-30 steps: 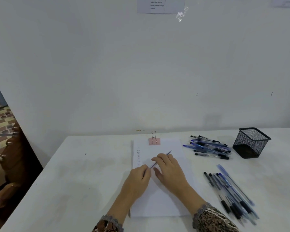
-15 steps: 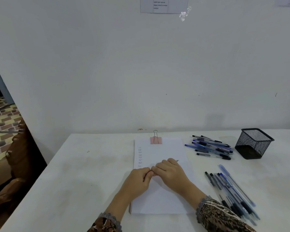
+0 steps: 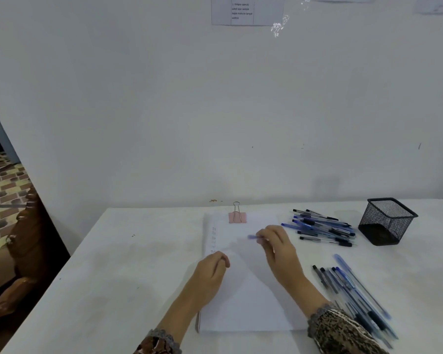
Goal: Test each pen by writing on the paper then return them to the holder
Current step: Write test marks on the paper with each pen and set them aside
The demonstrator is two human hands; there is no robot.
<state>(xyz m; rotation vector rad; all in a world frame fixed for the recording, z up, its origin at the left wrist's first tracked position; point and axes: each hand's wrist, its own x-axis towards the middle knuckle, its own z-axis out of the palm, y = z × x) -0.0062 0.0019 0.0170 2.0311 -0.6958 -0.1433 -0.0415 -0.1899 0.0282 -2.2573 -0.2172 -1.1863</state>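
A white paper pad (image 3: 243, 302) lies on the table, held at its top by a pink binder clip (image 3: 237, 217), with a short column of scribbles near its left edge. My right hand (image 3: 276, 249) is above the pad's upper right and pinches a blue pen (image 3: 252, 236), which is blurred and points left. My left hand (image 3: 211, 270) rests on the pad's left side with its fingers loosely curled and nothing seen in it. The black mesh holder (image 3: 386, 221) stands at the back right and looks empty.
Two heaps of blue and black pens lie on the white table (image 3: 113, 277): one pile (image 3: 322, 227) between the pad and the holder, another pile (image 3: 353, 290) at the front right. A wall is close behind. A wooden chair (image 3: 23, 251) stands off the table's left edge.
The hands met at the pen over the pad half a second ago. Now they have parted: my right hand has carried the pen up and to the right, while my left stays on the pad.
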